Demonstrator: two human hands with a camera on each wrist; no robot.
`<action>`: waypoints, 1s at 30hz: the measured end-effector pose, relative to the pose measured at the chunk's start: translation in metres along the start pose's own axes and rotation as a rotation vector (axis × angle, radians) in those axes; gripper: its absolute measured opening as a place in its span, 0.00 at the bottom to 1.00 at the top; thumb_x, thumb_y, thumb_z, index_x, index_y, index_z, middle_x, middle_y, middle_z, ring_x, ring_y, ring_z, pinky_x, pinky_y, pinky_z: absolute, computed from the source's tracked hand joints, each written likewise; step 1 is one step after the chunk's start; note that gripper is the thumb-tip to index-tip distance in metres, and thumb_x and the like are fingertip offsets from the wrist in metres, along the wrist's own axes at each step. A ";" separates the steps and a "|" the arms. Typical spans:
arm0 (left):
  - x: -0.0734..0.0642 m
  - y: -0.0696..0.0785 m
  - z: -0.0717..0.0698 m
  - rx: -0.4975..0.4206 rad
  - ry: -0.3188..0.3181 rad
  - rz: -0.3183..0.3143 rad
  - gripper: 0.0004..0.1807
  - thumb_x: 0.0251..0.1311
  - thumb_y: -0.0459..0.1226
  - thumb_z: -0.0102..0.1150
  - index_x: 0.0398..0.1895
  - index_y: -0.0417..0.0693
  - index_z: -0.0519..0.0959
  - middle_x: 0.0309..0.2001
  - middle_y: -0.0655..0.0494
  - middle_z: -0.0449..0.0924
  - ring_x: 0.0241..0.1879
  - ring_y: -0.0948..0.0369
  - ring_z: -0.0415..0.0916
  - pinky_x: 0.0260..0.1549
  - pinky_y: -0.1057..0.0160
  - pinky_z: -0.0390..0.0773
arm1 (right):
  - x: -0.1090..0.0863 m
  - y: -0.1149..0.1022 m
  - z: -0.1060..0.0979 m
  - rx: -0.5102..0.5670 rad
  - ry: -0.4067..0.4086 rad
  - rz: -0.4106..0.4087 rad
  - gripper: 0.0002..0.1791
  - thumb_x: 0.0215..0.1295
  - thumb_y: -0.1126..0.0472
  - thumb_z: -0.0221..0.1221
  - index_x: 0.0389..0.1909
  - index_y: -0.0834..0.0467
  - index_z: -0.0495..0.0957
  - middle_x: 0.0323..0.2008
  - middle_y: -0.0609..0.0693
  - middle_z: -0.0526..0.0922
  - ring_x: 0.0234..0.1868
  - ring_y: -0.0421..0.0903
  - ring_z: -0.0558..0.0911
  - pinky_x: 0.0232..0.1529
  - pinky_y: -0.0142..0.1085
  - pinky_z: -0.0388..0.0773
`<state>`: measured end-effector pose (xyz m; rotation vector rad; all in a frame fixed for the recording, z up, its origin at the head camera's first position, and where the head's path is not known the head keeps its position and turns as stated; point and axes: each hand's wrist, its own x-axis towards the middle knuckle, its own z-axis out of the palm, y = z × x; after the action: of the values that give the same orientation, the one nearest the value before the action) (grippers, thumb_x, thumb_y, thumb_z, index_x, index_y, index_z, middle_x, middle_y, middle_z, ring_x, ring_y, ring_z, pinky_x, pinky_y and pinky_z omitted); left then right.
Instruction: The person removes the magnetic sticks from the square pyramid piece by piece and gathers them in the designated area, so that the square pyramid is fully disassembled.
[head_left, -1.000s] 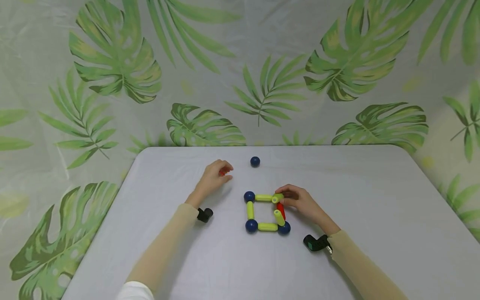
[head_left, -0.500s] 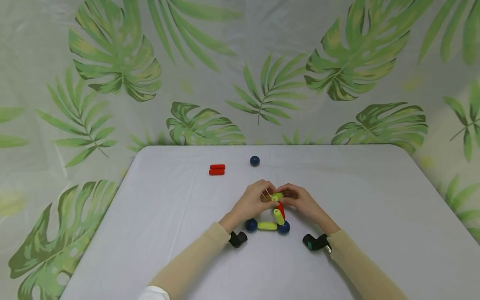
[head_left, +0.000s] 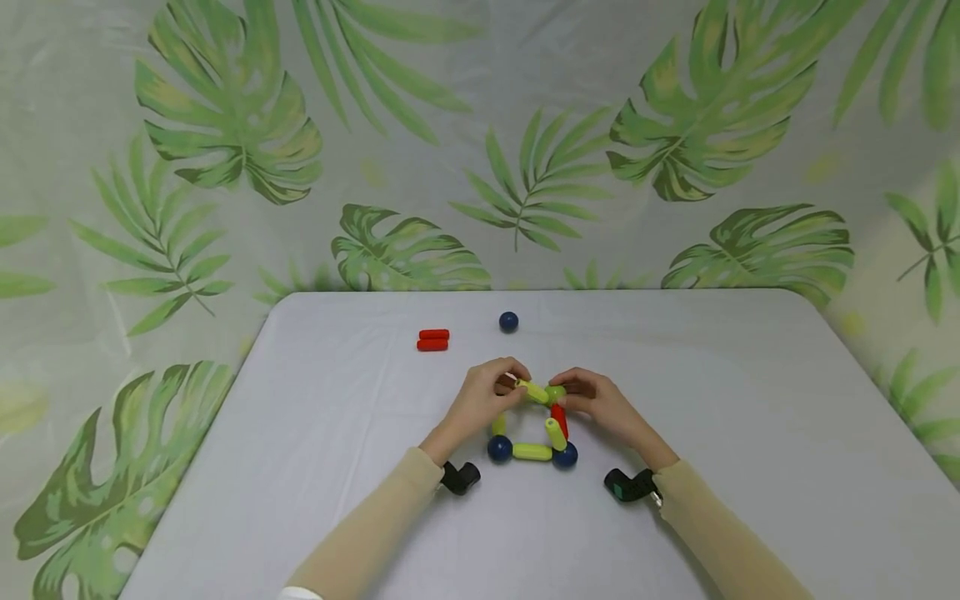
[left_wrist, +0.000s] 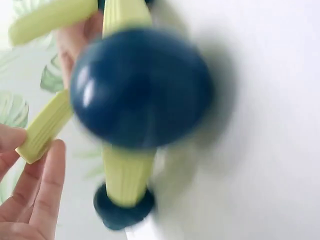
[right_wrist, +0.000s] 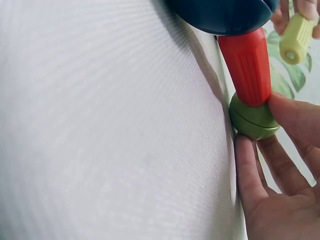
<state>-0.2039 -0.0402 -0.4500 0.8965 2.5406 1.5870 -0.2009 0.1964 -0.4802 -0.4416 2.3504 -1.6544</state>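
In the head view my left hand (head_left: 480,396) pinches the free end of a yellow-green magnetic rod (head_left: 533,392), which slants left from a green ball (head_left: 556,395). My right hand (head_left: 603,408) holds that ball between thumb and fingers. From the ball, a red rod (right_wrist: 246,67) runs to a blue ball (head_left: 565,455) at the front right. Another yellow-green rod (head_left: 555,434) sticks up from this blue ball. A flat yellow-green rod (head_left: 532,452) joins it to the front-left blue ball (head_left: 500,448). The frame's back-left corner is hidden behind my left hand.
Two red rods (head_left: 432,339) lie side by side at the back left of the white table (head_left: 705,358). One loose blue ball (head_left: 508,322) sits near the back edge. A leaf-patterned cloth (head_left: 570,167) hangs behind the table.
My left hand has come from the back left, where two red rods now lie uncovered, to the rod on the green ball. That rod now leans left. My right hand stays in place.
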 end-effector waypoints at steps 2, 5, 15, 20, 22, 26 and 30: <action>-0.003 -0.003 -0.008 -0.015 0.035 -0.033 0.07 0.60 0.28 0.61 0.40 0.43 0.79 0.42 0.52 0.80 0.39 0.60 0.79 0.39 0.68 0.79 | 0.000 0.000 0.000 -0.006 0.001 0.005 0.16 0.66 0.65 0.59 0.54 0.63 0.75 0.54 0.59 0.76 0.55 0.56 0.75 0.56 0.48 0.70; -0.008 -0.010 -0.022 -0.050 0.086 -0.074 0.08 0.58 0.27 0.62 0.40 0.44 0.80 0.42 0.52 0.80 0.39 0.58 0.79 0.40 0.66 0.79 | -0.001 -0.001 0.001 -0.014 0.006 0.014 0.16 0.66 0.65 0.59 0.53 0.63 0.75 0.54 0.59 0.76 0.55 0.56 0.74 0.57 0.49 0.69; -0.015 -0.039 -0.072 0.027 0.309 -0.213 0.09 0.51 0.22 0.64 0.35 0.38 0.79 0.39 0.46 0.80 0.37 0.53 0.79 0.39 0.60 0.80 | 0.000 0.000 0.001 -0.023 0.006 0.006 0.16 0.66 0.65 0.59 0.53 0.63 0.75 0.54 0.59 0.76 0.55 0.56 0.74 0.56 0.49 0.70; -0.014 -0.050 -0.091 0.123 0.369 -0.304 0.08 0.51 0.22 0.62 0.33 0.37 0.79 0.37 0.44 0.81 0.37 0.51 0.78 0.37 0.59 0.79 | -0.001 0.001 0.000 -0.013 0.001 0.002 0.16 0.66 0.65 0.59 0.53 0.63 0.75 0.54 0.59 0.76 0.56 0.56 0.74 0.57 0.49 0.70; -0.013 -0.054 -0.096 0.151 0.366 -0.338 0.08 0.51 0.21 0.61 0.33 0.36 0.78 0.37 0.43 0.81 0.37 0.50 0.79 0.35 0.58 0.79 | 0.000 0.000 0.000 -0.012 0.000 0.005 0.16 0.66 0.65 0.59 0.54 0.62 0.75 0.54 0.58 0.76 0.55 0.56 0.74 0.56 0.48 0.70; -0.009 -0.063 -0.102 0.219 0.336 -0.397 0.07 0.52 0.22 0.61 0.33 0.37 0.78 0.38 0.42 0.80 0.36 0.51 0.77 0.36 0.58 0.78 | -0.001 -0.001 0.000 -0.009 0.002 0.013 0.16 0.66 0.65 0.58 0.53 0.62 0.75 0.54 0.58 0.76 0.55 0.56 0.74 0.56 0.48 0.70; -0.005 -0.070 -0.105 0.279 0.318 -0.422 0.06 0.52 0.22 0.61 0.33 0.36 0.77 0.37 0.43 0.79 0.36 0.51 0.75 0.38 0.57 0.77 | -0.001 -0.002 0.001 0.003 0.003 0.014 0.16 0.66 0.65 0.58 0.54 0.63 0.75 0.54 0.59 0.76 0.55 0.56 0.74 0.56 0.48 0.69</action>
<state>-0.2636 -0.1504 -0.4582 0.0864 2.9522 1.3567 -0.1991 0.1956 -0.4784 -0.4219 2.3470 -1.6535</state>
